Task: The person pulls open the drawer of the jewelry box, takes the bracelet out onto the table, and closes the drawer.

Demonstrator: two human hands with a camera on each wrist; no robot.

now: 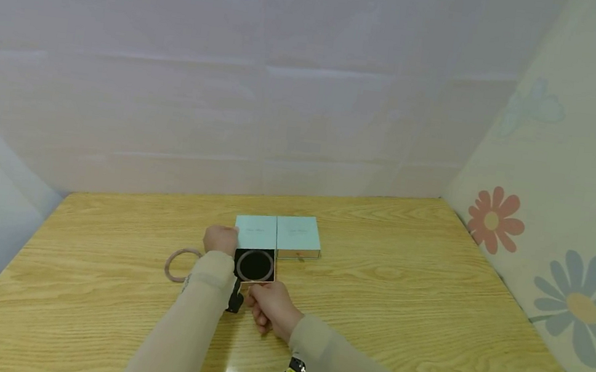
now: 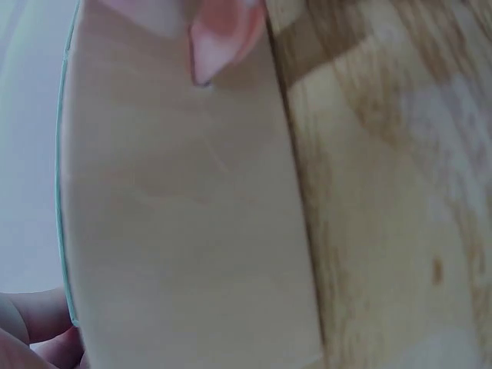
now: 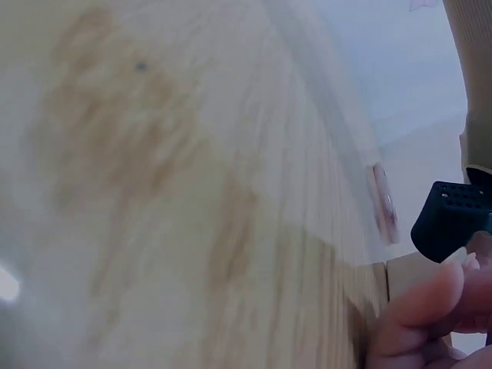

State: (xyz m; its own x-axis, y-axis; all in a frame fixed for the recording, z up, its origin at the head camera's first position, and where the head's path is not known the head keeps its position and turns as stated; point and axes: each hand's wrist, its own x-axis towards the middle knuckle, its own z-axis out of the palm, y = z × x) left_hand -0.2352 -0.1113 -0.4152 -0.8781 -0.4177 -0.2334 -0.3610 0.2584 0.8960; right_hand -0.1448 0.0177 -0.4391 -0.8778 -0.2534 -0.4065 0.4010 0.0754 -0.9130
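Two pale teal boxes lie side by side on the wooden table (image 1: pixel 398 322). My left hand (image 1: pixel 220 240) grips the left box (image 1: pixel 256 228) by its left side; in the left wrist view a fingertip (image 2: pixel 219 42) presses its beige wall (image 2: pixel 184 231). A black-lined drawer (image 1: pixel 254 266) stands pulled out of this box toward me, with a thin bangle (image 1: pixel 241 263) lying in it. My right hand (image 1: pixel 267 307) is curled at the drawer's front edge and pinches it; its fingers (image 3: pixel 430 315) show blurred beside the drawer's corner (image 3: pixel 407 277).
The second teal box (image 1: pixel 299 234) is closed, just right of the first. A loose pinkish bangle (image 1: pixel 168 265) lies on the table left of my left forearm. Papered walls close the table at the back and on the right, one with flower prints (image 1: pixel 495 219).
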